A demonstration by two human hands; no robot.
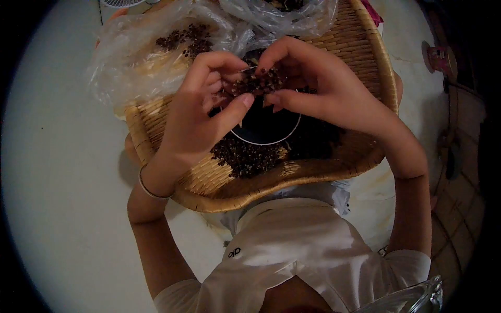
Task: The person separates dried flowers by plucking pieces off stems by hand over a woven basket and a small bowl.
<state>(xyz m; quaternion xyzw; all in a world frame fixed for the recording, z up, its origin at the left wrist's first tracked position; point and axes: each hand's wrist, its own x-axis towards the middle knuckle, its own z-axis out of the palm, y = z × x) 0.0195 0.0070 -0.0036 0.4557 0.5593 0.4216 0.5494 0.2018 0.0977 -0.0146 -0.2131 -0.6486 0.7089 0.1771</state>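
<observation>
Between my two hands is a cluster of small dark dried berries (pixel 262 81) on thin stems; the exact kind cannot be told. My left hand (pixel 206 107) grips its left side, thumb and fingers bent around it. From the other side my right hand (pixel 318 86) pinches it with thumb and forefinger. Directly below is a dark round bowl (pixel 266 125) with a pale rim, partly hidden by my hands. It sits in a wide woven basket (pixel 201 182). Loose dark berries (pixel 248 156) lie in the basket around the bowl's near side.
A clear plastic bag (pixel 117 65) spreads over the basket's far left, with more dark clusters (pixel 190 39) on it. At the far right stands a round reddish container (pixel 441 58) on the floor. Part of a white fan-like grille (pixel 121 2) shows at the top edge.
</observation>
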